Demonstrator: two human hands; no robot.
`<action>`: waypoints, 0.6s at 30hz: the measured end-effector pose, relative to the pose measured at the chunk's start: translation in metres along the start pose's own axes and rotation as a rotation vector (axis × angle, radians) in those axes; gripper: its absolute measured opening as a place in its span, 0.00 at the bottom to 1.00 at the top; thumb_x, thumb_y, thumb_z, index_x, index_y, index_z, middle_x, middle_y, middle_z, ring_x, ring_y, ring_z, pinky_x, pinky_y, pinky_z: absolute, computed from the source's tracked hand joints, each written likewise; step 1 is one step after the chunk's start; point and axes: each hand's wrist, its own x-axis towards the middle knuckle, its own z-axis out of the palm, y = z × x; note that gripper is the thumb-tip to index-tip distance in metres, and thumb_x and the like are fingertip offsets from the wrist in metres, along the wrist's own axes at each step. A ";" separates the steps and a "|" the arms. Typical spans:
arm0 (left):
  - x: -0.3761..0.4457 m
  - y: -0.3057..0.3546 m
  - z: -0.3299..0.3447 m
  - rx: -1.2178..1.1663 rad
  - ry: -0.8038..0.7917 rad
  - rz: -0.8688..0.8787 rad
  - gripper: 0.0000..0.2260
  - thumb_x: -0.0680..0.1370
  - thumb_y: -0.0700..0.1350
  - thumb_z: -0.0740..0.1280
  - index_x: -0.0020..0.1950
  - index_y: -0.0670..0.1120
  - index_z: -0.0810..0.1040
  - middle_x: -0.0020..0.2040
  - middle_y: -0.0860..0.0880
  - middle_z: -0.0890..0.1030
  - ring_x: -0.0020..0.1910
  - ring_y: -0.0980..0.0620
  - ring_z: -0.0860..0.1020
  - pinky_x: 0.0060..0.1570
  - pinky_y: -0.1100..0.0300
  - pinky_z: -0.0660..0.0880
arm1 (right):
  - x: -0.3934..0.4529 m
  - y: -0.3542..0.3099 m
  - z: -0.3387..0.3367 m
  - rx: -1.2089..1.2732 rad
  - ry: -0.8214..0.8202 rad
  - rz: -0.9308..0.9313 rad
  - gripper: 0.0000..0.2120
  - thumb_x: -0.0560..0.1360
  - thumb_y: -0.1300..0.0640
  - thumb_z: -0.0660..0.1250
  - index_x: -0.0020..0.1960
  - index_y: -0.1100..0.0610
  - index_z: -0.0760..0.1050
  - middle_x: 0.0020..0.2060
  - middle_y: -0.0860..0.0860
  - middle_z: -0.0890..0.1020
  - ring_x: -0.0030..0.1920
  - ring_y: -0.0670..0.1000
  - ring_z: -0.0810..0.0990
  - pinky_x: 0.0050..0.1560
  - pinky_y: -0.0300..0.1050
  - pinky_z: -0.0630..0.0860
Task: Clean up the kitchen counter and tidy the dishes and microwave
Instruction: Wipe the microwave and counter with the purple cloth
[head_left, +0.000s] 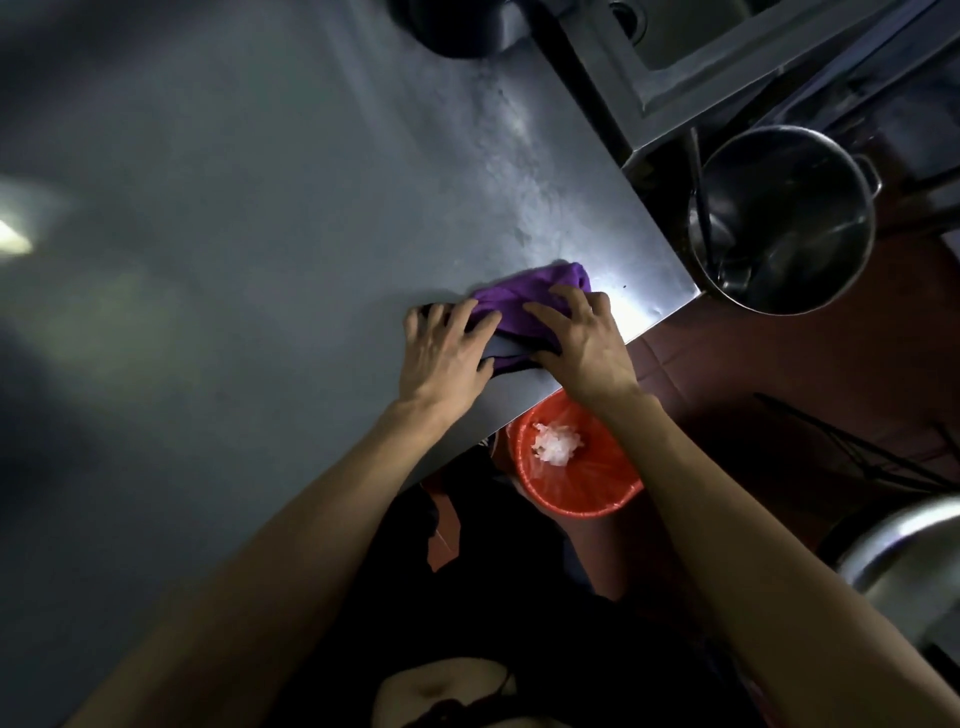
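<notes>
A purple cloth (524, 299) lies bunched on the steel counter (260, 260), near its right front corner. My left hand (447, 353) rests on the cloth's left part with fingers spread. My right hand (576, 343) presses on its right part, fingers spread and slightly bent over the fabric. Both hands sit side by side close to the counter's edge. The cloth's underside looks dark grey between the hands.
An orange bin (587, 478) with a clear liner and white scraps stands on the floor under the counter edge. A large steel pot (784, 218) sits beyond the corner on the right. A sink unit (675, 62) is at the top right.
</notes>
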 end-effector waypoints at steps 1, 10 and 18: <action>-0.001 -0.001 0.001 -0.005 0.009 0.002 0.25 0.71 0.53 0.74 0.67 0.52 0.75 0.65 0.47 0.73 0.57 0.42 0.74 0.64 0.41 0.66 | 0.000 -0.002 0.000 -0.033 0.008 -0.008 0.30 0.70 0.51 0.76 0.71 0.49 0.74 0.70 0.57 0.71 0.65 0.64 0.68 0.63 0.62 0.72; -0.018 -0.008 0.000 0.005 -0.010 0.015 0.22 0.71 0.48 0.73 0.65 0.50 0.77 0.60 0.47 0.78 0.51 0.42 0.79 0.59 0.43 0.69 | -0.009 -0.009 0.012 -0.029 -0.007 -0.076 0.27 0.72 0.55 0.73 0.70 0.53 0.74 0.70 0.58 0.73 0.68 0.67 0.68 0.65 0.63 0.71; -0.074 -0.024 0.001 -0.036 -0.039 -0.040 0.22 0.74 0.51 0.70 0.68 0.52 0.75 0.62 0.48 0.77 0.54 0.42 0.79 0.59 0.44 0.67 | -0.037 -0.044 0.034 0.002 -0.032 -0.137 0.26 0.69 0.56 0.71 0.67 0.53 0.76 0.65 0.56 0.76 0.60 0.65 0.71 0.64 0.56 0.70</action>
